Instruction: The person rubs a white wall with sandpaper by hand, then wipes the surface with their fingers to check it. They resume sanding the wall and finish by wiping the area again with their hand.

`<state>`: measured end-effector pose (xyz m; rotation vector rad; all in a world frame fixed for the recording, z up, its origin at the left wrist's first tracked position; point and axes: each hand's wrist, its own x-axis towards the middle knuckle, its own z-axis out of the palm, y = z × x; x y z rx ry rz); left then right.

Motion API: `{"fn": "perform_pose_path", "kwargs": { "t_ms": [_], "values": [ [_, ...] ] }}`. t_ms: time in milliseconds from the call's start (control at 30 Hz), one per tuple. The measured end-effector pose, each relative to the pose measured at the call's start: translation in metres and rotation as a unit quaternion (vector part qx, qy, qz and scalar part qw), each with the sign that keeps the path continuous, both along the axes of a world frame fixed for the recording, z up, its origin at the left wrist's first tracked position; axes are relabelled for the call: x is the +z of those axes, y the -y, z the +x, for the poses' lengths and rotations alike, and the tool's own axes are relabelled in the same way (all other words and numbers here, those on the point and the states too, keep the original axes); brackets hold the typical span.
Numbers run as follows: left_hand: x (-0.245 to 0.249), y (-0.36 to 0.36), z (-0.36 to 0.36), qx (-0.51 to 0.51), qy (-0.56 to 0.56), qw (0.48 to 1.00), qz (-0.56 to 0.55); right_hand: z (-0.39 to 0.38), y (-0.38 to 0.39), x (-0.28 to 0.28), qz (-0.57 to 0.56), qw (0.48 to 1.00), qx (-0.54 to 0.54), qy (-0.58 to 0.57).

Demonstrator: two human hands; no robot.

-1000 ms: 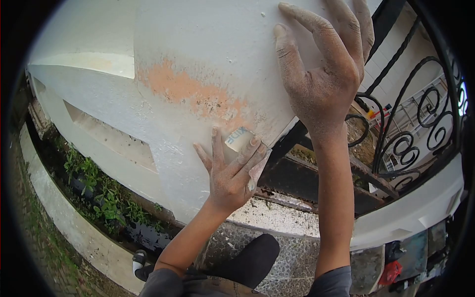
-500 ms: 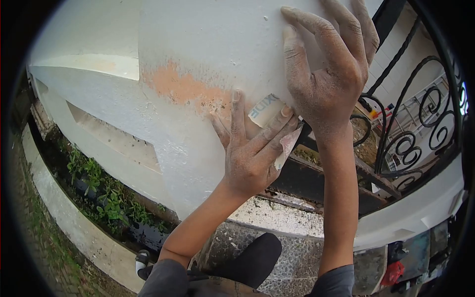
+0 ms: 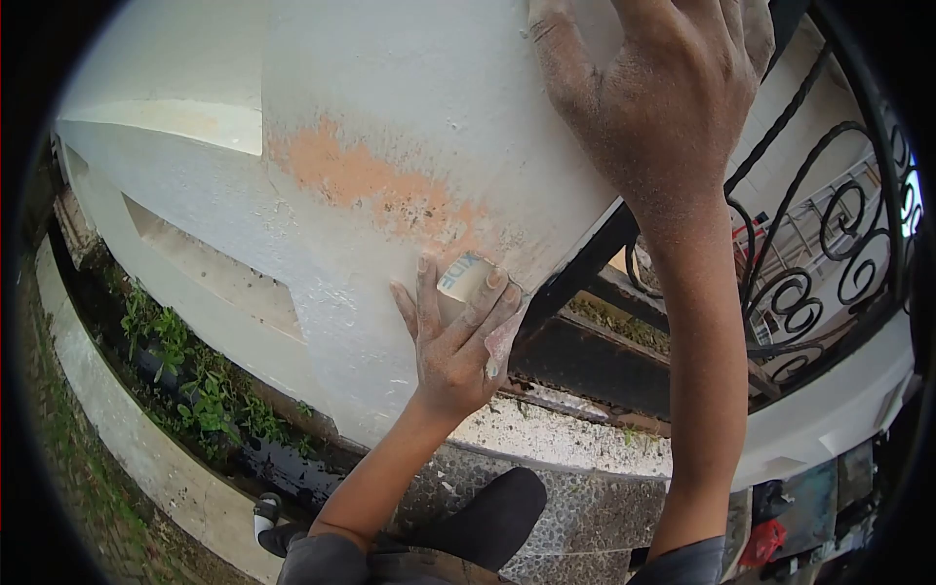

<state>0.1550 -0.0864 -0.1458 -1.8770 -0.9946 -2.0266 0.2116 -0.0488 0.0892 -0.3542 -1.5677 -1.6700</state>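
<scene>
My left hand, dusty with white powder, presses a piece of sandpaper against the white wall. Blue lettering shows on its pale back, and a folded pinkish corner pokes out beside the outer fingers. Just above the hand, a worn peach-coloured patch with rough, pitted spots runs across the paint. Higher up on the right, my right hand rests at the edge of the wall, thumb apart from the fingers. Its fingertips are cut off by the top of the view, and it appears to hold nothing.
A black iron gate with scrollwork stands to the right of the wall. Below lies a pebbled step. Green plants grow in a ditch at lower left. A red plastic bag lies at lower right.
My left hand has slid down and slightly left along the wall with the sandpaper. My right hand has moved up, its fingertips leaving the view.
</scene>
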Motion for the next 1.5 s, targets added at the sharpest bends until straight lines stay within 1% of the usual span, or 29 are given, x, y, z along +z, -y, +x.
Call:
{"fn": "perform_pose_path", "kwargs": {
  "t_ms": [67,100,133,233,267,300,367,433,500,567,600,633,667,733,800,867,933,1000,1067,1133,1167,1200,1267,1300,1333,1367,1433,1467,1500],
  "values": [
    [0.005,-0.001,0.002,0.0,0.01,1.0,0.006,-0.001,0.003,-0.006,-0.042,0.999,0.008,0.0],
    [0.03,-0.002,0.001,0.001,0.01,1.0,-0.001,-0.001,0.006,-0.009,-0.071,0.997,0.009,0.0],
    [0.044,-0.002,-0.001,0.002,0.009,1.0,-0.007,0.0,0.015,-0.014,-0.116,0.993,0.002,0.0],
    [0.011,-0.001,0.003,-0.01,0.021,0.999,-0.039,0.004,0.032,-0.022,-0.219,0.974,-0.054,-0.001],
    [-0.007,0.005,0.003,-0.02,0.029,0.997,-0.064,0.004,0.033,-0.022,-0.22,0.974,-0.063,0.0],
    [-0.009,0.002,0.005,-0.019,0.038,0.998,-0.041,0.005,0.033,-0.021,-0.221,0.973,-0.071,0.001],
    [-0.008,-0.003,0.009,-0.014,0.058,0.998,-0.002,0.005,0.029,-0.022,-0.182,0.982,-0.058,0.014],
    [0.025,-0.001,0.006,-0.011,0.032,0.999,-0.014,0.003,0.022,-0.025,-0.148,0.988,-0.038,0.032],
    [0.039,0.002,0.006,-0.028,0.024,0.999,-0.022,0.003,0.024,-0.027,-0.156,0.983,-0.072,0.058],
    [0.005,0.004,0.008,-0.004,0.041,0.998,-0.046,0.01,0.036,-0.022,-0.185,0.965,-0.161,0.091],
    [-0.02,0.003,0.006,0.002,0.059,0.997,-0.053,0.015,0.036,-0.019,-0.186,0.957,-0.187,0.123],
    [-0.028,0.002,0.005,0.007,0.078,0.995,-0.059,0.016,0.038,-0.015,-0.19,0.95,-0.201,0.145],
    [-0.03,-0.002,0.008,0.009,0.091,0.995,-0.035,0.018,0.04,-0.012,-0.195,0.942,-0.217,0.168],
    [-0.004,0.003,0.011,0.008,0.09,0.995,-0.041,0.018,0.044,-0.01,-0.202,0.925,-0.251,0.201],
    [0.028,0.004,0.01,-0.002,0.086,0.996,-0.025,0.018,0.043,-0.011,-0.195,0.927,-0.25,0.199],
    [0.014,0.006,0.01,-0.004,0.073,0.996,-0.05,0.019,0.043,-0.013,-0.192,0.927,-0.253,0.2],
    [-0.016,0.007,0.004,-0.002,0.071,0.995,-0.07,0.02,0.042,-0.012,-0.186,0.929,-0.248,0.203],
    [-0.02,0.001,0.004,0.002,0.069,0.997,-0.044,0.02,0.042,-0.013,-0.187,0.931,-0.242,0.199],
    [-0.004,-0.002,0.007,0.011,0.075,0.997,-0.025,0.019,0.043,-0.013,-0.189,0.931,-0.239,0.199],
    [0.041,-0.004,0.0,0.0,0.074,0.997,-0.009,0.019,0.043,-0.012,-0.193,0.932,-0.235,0.195],
    [0.049,-0.002,0.001,-0.007,0.075,0.997,-0.007,0.019,0.042,-0.012,-0.195,0.933,-0.233,0.193],
    [0.04,0.0,-0.001,-0.035,0.067,0.997,-0.03,0.019,0.042,-0.013,-0.199,0.934,-0.229,0.188],
    [-0.003,0.006,0.0,-0.003,0.035,0.996,-0.077,0.019,0.04,-0.012,-0.196,0.937,-0.222,0.184],
    [-0.008,0.01,-0.004,0.015,0.019,0.995,-0.097,0.02,0.041,-0.011,-0.194,0.938,-0.222,0.185],
    [-0.008,0.009,-0.006,0.02,0.012,0.996,-0.089,0.02,0.041,-0.011,-0.192,0.938,-0.222,0.184],
    [-0.003,0.006,-0.006,0.015,0.021,0.997,-0.067,0.021,0.041,-0.012,-0.191,0.938,-0.222,0.184],
    [0.035,-0.002,-0.008,0.004,0.042,0.999,-0.025,0.021,0.041,-0.012,-0.189,0.938,-0.222,0.184],
    [0.045,-0.004,-0.008,0.003,0.044,0.999,-0.009,0.021,0.041,-0.012,-0.188,0.938,-0.224,0.186],
    [0.039,0.0,-0.006,0.007,0.04,0.999,-0.028,0.021,0.04,-0.013,-0.191,0.938,-0.223,0.186]
  ]
}}
